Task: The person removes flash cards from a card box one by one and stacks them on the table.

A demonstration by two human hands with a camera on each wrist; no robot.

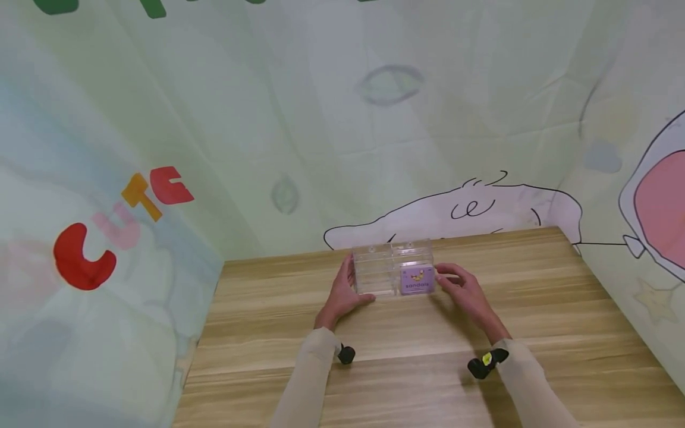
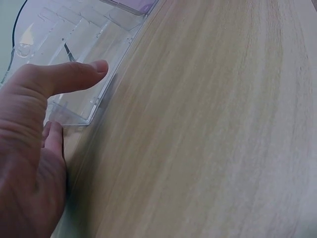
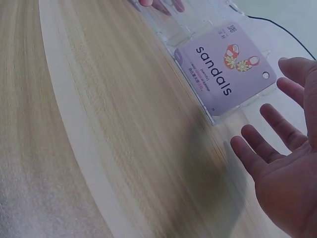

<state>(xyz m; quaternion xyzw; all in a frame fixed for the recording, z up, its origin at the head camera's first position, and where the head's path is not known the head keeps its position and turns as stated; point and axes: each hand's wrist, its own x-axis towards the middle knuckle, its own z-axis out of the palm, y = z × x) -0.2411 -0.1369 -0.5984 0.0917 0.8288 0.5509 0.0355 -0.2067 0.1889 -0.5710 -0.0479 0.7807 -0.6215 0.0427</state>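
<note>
**Two hands at a clear box**

The left hand (image 1: pixel 342 294) rests against the left end of the clear box (image 1: pixel 392 268). Its thumb (image 2: pixel 74 74) lies straight along the box wall, and the other fingers are mostly out of sight. It touches the box but does not grab it. The right hand (image 1: pixel 464 289) is at the right end of the box. Its fingers (image 3: pixel 270 151) are spread and loose, just beside the box corner, and hold nothing.

The box stands on the wooden surface (image 1: pixel 428 356), near the far edge and about the middle. Inside, at its right end, a purple card (image 1: pixel 417 279) reads "sandals". The rest of the box looks bare.

It seems the card is already in the box, and the hands are only steadying or nudging it. What is left to do I cannot tell.

The head view shows both hands and the whole box. The right wrist view shows the word and little shoes on the card up close. The left wrist view shows the thumb on the box wall.
</note>
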